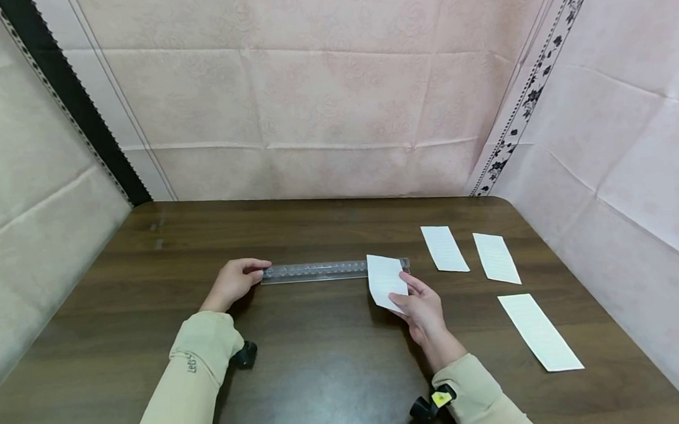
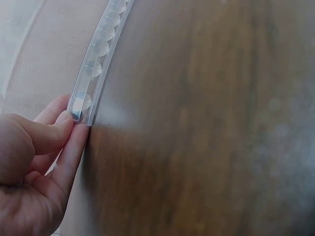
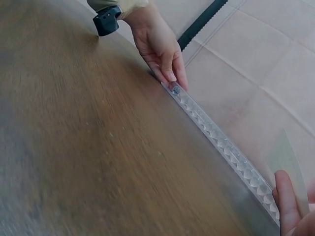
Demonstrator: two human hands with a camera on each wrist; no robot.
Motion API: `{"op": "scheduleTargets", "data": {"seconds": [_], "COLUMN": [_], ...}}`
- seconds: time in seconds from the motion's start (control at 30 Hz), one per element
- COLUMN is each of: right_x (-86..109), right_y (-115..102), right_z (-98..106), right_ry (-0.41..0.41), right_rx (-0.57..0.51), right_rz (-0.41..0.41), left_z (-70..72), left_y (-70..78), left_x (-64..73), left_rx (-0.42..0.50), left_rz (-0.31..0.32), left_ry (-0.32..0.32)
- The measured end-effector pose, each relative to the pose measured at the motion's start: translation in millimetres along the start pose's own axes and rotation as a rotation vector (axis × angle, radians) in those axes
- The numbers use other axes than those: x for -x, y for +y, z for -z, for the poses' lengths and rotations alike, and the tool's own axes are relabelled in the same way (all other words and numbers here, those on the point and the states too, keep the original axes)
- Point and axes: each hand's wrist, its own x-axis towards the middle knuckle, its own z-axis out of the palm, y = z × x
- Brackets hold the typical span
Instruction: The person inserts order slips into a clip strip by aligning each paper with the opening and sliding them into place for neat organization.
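A long clear plastic strip (image 1: pixel 314 272) with a row of round see-through shapes along it lies across the middle of the table. At its left end, my left hand (image 1: pixel 237 283) pinches it between thumb and fingers; the left wrist view shows this grip on the strip (image 2: pixel 93 69) up close. My right hand (image 1: pixel 424 310) holds a small white slip of paper (image 1: pixel 385 277) by its right side, thumb in front. That paper stands tilted before the strip's right part and hides some of it. In the right wrist view the right fingers (image 3: pixel 288 201) are close beside the strip's near end.
Three more white paper slips lie on the right of the table: one towards the back (image 1: pixel 445 248), another beside it (image 1: pixel 497 258), and a longer one nearer me (image 1: pixel 541 332). Pale cloth (image 1: pixel 309 103) hangs around the brown wooden table (image 1: pixel 302 370).
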Motion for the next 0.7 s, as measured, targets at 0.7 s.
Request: {"op": "scheduleTargets", "data": {"seconds": [0.7], "right_x": [6.6], "right_y": [10.8], "right_z": [-18.0], "right_ry": [-0.016], "right_rx": [0.059], "right_rz": [-0.004], "left_z": [2.7], "left_y": [1.6], "left_x": [1.2], "left_rx": [-0.004], "left_rz": [0.009], "left_ry": [-0.007]}}
